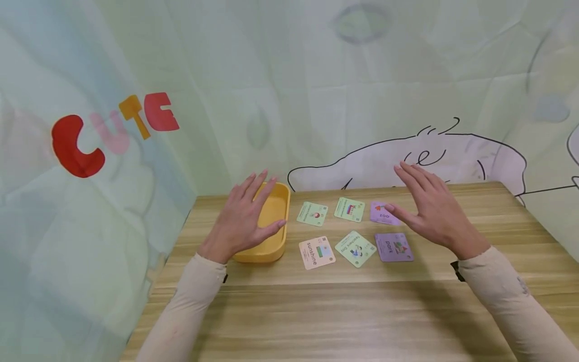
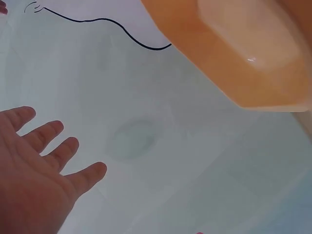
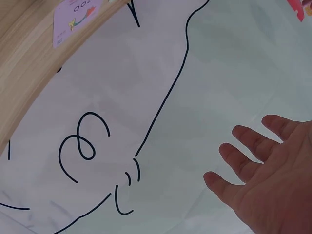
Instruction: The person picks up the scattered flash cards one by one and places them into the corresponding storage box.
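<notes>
Six cards (image 1: pixel 355 249) lie face up on the wooden table (image 1: pixel 289 311) in the head view, two rows of three, none stacked, which seems meant to let every picture and word show. The yellow box (image 1: pixel 260 256) sits at nine o'clock from them, mouth upward, its place probably chosen to leave the cards uncovered. Above it hovers the left hand (image 1: pixel 242 216), fingers extended and spread, holding nothing. Toward two o'clock from the cards, the right hand (image 1: pixel 434 213) is likewise raised, stretched out and without a thing in it; its thumb hides a corner of the zoo card (image 1: pixel 378 216).

From the left wrist, the box looms at one o'clock, the bare palm at eight.

From the right wrist, the palm at four o'clock is just as bare, with the zoo card at eleven, near the table's edge.
</notes>
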`<state>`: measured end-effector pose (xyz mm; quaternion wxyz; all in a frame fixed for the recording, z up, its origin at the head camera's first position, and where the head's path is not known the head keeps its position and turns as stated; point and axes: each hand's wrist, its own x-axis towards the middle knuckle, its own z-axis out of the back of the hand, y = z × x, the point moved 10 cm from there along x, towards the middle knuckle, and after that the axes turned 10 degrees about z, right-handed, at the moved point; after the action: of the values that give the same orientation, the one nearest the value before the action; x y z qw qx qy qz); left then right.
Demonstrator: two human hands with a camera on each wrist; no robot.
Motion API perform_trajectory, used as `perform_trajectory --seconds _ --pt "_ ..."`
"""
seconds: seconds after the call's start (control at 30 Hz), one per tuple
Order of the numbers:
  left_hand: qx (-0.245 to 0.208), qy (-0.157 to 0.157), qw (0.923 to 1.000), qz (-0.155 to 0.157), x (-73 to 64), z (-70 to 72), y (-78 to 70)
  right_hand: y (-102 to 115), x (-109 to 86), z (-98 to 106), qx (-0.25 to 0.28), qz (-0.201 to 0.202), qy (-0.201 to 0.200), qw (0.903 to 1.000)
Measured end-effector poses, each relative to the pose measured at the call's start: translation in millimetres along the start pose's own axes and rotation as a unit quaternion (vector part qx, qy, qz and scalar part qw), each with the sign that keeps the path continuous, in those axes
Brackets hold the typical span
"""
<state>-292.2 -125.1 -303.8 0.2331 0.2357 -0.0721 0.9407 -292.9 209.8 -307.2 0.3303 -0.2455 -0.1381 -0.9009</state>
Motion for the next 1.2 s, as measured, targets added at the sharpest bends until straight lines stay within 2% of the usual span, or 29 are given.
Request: perform_trajectory --seconds 0.23,0.57,0.67,0.87,0.97,1.2 --pt "-0.011 0.008 0.9997 0.021 -10.8 -6.1 17.3 -3 -5.5 0 0.000 -0.010 0.005 0.9999" --pt "-0.029 0.064 0.9943 0.080 -35.6 -27.1 58.4 -6 -15.0 -3 0.003 -0.023 0.013 0.9996" --pt "-0.043 0.096 0.9885 0.109 -46.8 -37.9 72.5 -6 -17.3 -3 0.005 -0.024 0.014 0.9996" --pt "-0.063 0.159 0.9704 0.171 -69.8 -62.4 95.1 -7 -22.2 -5 0.004 -0.023 0.015 0.9996" --pt "-0.067 0.175 0.9637 0.190 -79.9 -72.6 102.1 -7 -24.5 -6 0.004 -0.025 0.017 0.9995" --pt "-0.077 0.192 0.9566 0.206 -95.6 -84.1 109.3 -8 -30.5 -9 0.004 -0.024 0.018 0.9996"
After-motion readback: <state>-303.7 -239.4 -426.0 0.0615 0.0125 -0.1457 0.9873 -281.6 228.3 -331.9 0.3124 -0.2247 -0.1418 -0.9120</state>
